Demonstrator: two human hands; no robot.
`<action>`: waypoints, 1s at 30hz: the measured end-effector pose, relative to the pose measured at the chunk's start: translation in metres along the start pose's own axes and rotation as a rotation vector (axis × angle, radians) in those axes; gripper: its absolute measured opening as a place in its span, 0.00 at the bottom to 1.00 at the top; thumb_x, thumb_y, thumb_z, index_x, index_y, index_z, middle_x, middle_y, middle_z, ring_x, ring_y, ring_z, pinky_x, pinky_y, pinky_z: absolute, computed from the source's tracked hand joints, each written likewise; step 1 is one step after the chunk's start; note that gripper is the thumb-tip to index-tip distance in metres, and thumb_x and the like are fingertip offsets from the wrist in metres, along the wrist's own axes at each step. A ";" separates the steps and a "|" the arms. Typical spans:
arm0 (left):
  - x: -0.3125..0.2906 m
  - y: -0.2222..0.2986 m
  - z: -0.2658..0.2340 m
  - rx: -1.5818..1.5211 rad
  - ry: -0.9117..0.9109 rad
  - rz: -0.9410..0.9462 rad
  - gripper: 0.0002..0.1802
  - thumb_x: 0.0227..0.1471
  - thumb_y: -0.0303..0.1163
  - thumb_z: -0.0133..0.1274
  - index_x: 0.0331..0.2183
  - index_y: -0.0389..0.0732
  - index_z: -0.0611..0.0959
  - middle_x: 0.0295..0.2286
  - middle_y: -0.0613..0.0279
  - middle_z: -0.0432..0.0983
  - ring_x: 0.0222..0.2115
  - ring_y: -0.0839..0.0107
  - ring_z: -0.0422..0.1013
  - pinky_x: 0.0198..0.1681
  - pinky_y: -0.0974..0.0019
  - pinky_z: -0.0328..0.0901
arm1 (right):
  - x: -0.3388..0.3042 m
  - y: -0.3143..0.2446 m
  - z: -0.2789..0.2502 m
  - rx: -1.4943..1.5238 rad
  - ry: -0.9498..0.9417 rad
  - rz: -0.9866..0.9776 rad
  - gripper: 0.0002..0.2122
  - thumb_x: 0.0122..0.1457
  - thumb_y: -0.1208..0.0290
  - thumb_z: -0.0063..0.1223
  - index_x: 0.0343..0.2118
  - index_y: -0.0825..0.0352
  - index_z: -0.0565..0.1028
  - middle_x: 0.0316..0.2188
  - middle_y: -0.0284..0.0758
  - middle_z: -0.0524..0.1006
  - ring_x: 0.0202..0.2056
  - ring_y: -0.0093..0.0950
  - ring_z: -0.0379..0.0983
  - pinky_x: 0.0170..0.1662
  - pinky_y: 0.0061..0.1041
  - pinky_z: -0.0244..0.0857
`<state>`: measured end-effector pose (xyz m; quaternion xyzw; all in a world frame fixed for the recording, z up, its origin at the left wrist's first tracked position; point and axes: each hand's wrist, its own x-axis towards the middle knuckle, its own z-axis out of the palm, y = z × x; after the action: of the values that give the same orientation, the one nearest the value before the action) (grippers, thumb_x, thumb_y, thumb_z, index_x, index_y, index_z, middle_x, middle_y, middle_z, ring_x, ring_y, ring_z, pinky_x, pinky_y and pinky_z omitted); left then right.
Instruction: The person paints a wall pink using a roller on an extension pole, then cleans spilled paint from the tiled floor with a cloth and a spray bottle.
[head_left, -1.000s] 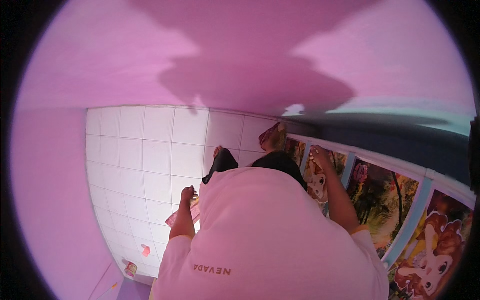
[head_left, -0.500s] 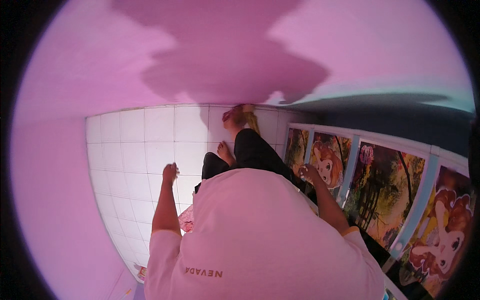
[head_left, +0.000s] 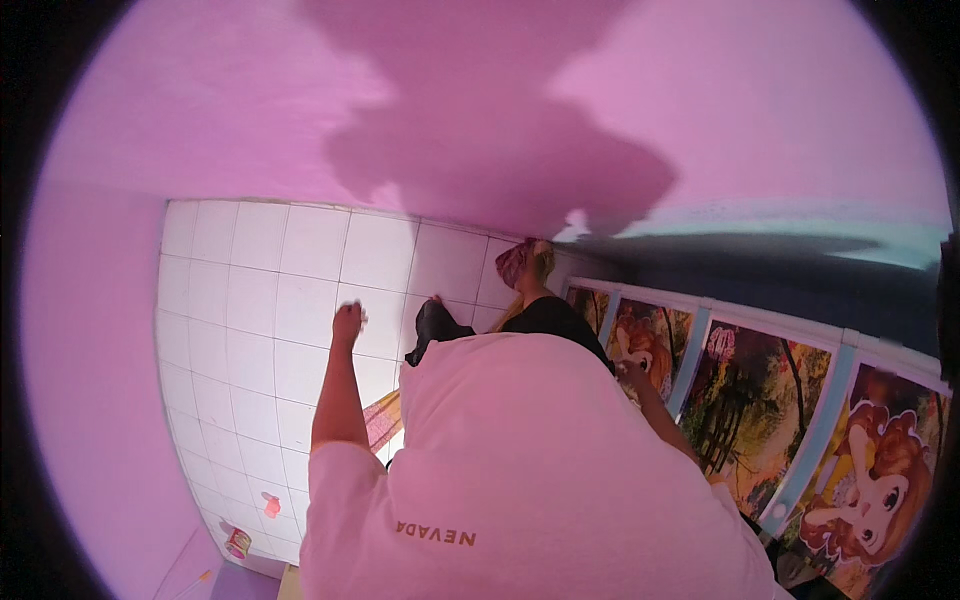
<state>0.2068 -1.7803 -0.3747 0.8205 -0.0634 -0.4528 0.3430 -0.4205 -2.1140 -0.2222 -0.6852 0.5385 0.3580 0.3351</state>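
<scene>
My left hand [head_left: 348, 320] hangs over the tiled floor to the left of my body, its fingers loosely bent and nothing visible in it. On the other side, my right hand [head_left: 632, 374] is beside the cabinet doors, blurred and dark against a printed picture; its fingers cannot be made out. A maroon and yellowish cloth [head_left: 512, 266] is bunched at my forward foot, close to the pink wall. Behind my left leg, a piece of pink and yellow patterned fabric [head_left: 383, 420] shows partly past my shirt.
White cabinet doors [head_left: 765, 400] with cartoon pictures and light blue strips line the right. The pink wall [head_left: 250, 110] rises ahead and bends round to the left. On the tiled floor [head_left: 250, 300] lie a small pink item [head_left: 271, 505] and a red-and-yellow container [head_left: 237, 542].
My body and view have shifted, with the forward foot and cloth now farther right. My right hand is closer to my shirt. The pink item and container at lower left show more fully.
</scene>
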 end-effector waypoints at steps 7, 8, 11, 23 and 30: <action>-0.120 -0.146 -0.028 -0.088 -0.012 -0.567 0.21 0.55 0.47 0.42 0.38 0.37 0.72 0.32 0.55 0.74 0.28 0.60 0.73 0.30 0.53 0.68 | 0.084 -0.062 -0.068 0.671 0.225 -0.128 0.18 0.59 0.60 0.47 0.47 0.67 0.69 0.35 0.37 0.76 0.32 0.30 0.75 0.36 0.30 0.68; -0.130 -0.150 -0.029 -0.119 0.003 -0.578 0.20 0.55 0.45 0.42 0.38 0.37 0.72 0.32 0.54 0.74 0.28 0.60 0.73 0.30 0.52 0.67 | 0.086 -0.069 -0.072 0.625 0.191 -0.124 0.17 0.59 0.61 0.47 0.47 0.67 0.69 0.34 0.37 0.76 0.30 0.29 0.75 0.34 0.29 0.68; -0.142 -0.155 -0.043 -0.112 -0.014 -0.575 0.21 0.55 0.45 0.41 0.37 0.35 0.71 0.26 0.54 0.74 0.22 0.63 0.74 0.20 0.57 0.68 | 0.094 -0.051 -0.050 0.320 0.216 -0.142 0.15 0.60 0.64 0.45 0.47 0.68 0.69 0.32 0.37 0.75 0.28 0.27 0.74 0.31 0.27 0.67; 0.027 0.115 0.038 0.082 -0.096 0.241 0.21 0.55 0.46 0.43 0.33 0.35 0.77 0.26 0.58 0.77 0.26 0.69 0.74 0.27 0.67 0.67 | -0.067 0.027 0.064 0.345 0.142 -0.088 0.23 0.59 0.71 0.46 0.58 0.63 0.58 0.46 0.38 0.70 0.37 0.30 0.73 0.39 0.31 0.67; 0.013 0.103 0.050 0.070 -0.072 0.205 0.21 0.56 0.46 0.42 0.35 0.37 0.75 0.29 0.60 0.76 0.28 0.70 0.74 0.26 0.67 0.68 | -0.019 0.053 0.014 -0.175 -0.090 -0.098 0.19 0.58 0.69 0.47 0.53 0.63 0.65 0.41 0.42 0.73 0.39 0.28 0.72 0.39 0.28 0.67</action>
<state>0.1965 -1.8886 -0.3380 0.8043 -0.1753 -0.4421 0.3563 -0.4774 -2.1033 -0.2169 -0.7205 0.4557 0.4172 0.3149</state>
